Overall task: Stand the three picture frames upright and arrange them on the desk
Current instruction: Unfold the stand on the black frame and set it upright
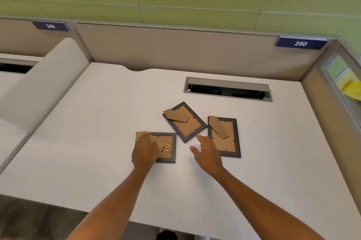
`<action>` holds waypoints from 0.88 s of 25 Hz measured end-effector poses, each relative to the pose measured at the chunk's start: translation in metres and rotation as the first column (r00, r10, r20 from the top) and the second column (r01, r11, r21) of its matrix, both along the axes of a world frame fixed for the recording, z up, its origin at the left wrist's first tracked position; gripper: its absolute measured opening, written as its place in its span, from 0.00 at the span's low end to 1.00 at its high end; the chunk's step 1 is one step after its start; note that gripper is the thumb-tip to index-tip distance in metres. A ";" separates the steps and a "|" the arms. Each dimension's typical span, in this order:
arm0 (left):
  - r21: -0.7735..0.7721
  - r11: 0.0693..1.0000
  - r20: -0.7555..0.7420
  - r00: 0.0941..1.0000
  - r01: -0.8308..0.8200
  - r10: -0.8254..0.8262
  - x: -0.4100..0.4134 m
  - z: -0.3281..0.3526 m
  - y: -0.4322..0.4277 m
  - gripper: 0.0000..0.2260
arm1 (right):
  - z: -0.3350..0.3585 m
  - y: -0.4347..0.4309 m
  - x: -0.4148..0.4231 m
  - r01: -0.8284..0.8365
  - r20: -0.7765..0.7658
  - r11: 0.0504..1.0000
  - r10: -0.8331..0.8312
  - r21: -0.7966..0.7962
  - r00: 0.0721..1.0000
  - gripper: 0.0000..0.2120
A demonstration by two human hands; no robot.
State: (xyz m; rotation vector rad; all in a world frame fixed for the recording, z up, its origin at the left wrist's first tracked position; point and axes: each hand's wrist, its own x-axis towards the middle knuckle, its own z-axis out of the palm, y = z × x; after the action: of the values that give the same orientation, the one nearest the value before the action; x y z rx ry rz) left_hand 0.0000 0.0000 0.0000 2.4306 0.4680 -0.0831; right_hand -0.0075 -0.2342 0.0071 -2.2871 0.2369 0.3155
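Three dark picture frames lie face down on the white desk, brown backs and cardboard stands up. The left frame lies under my left hand, whose fingers rest on its stand and left half. The middle frame lies turned at an angle. The right frame lies just right of my right hand, which hovers open, fingers spread, between the middle and right frames, holding nothing.
An open cable slot is set into the desk behind the frames. Beige partition walls bound the back and right, with number plates 249 and 250. A curved divider rises at the left.
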 end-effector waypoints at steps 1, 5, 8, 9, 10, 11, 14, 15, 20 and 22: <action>-0.027 0.999 -0.015 0.999 -0.033 0.033 0.000 0.000 0.009 0.21 | -0.007 0.007 0.002 0.040 -0.081 0.995 -0.032 0.097 0.996 0.27; -0.005 0.998 -0.068 0.996 -0.055 0.055 -0.001 -0.008 0.038 0.15 | -0.018 0.040 0.003 0.203 -0.363 0.935 -0.089 0.291 0.927 0.21; -0.016 0.996 -0.067 0.994 -0.085 0.083 0.004 -0.011 0.052 0.13 | -0.023 0.060 0.008 0.263 -0.386 0.910 -0.129 0.321 0.914 0.09; -0.023 0.996 -0.064 0.994 -0.086 0.085 0.005 -0.013 0.056 0.13 | -0.025 0.066 0.009 0.286 -0.395 0.904 -0.148 0.318 0.907 0.09; -0.035 0.994 -0.057 0.993 -0.102 0.100 0.007 -0.015 0.060 0.14 | -0.025 0.072 0.010 0.312 -0.408 0.899 -0.172 0.308 0.897 0.10; -0.048 0.992 -0.051 0.992 -0.121 0.118 0.009 -0.016 0.062 0.14 | -0.025 0.077 0.012 0.333 -0.410 0.898 -0.198 0.289 0.890 0.11; -0.085 0.982 -0.062 0.984 -0.171 0.166 0.016 -0.020 0.066 0.15 | -0.028 0.090 0.015 0.371 -0.425 0.896 -0.245 0.243 0.871 0.11; -0.097 0.977 -0.073 0.980 -0.191 0.185 0.018 -0.021 0.070 0.16 | -0.030 0.093 0.017 0.384 -0.428 0.891 -0.258 0.240 0.866 0.10; -0.114 0.968 -0.091 0.973 -0.222 0.212 0.019 -0.024 0.073 0.16 | -0.032 0.092 0.020 0.504 -0.477 0.825 -0.345 0.257 0.808 0.10; -0.105 0.970 -0.084 0.974 -0.218 0.210 0.018 -0.026 0.072 0.16 | -0.031 0.091 0.021 0.534 -0.499 0.796 -0.352 0.286 0.792 0.08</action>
State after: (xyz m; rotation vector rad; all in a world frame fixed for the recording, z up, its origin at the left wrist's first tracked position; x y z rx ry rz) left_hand 0.0180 0.0717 -0.0257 2.2566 0.7355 -0.1020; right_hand 0.0131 -0.1433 -0.0239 -1.6450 0.8521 0.5493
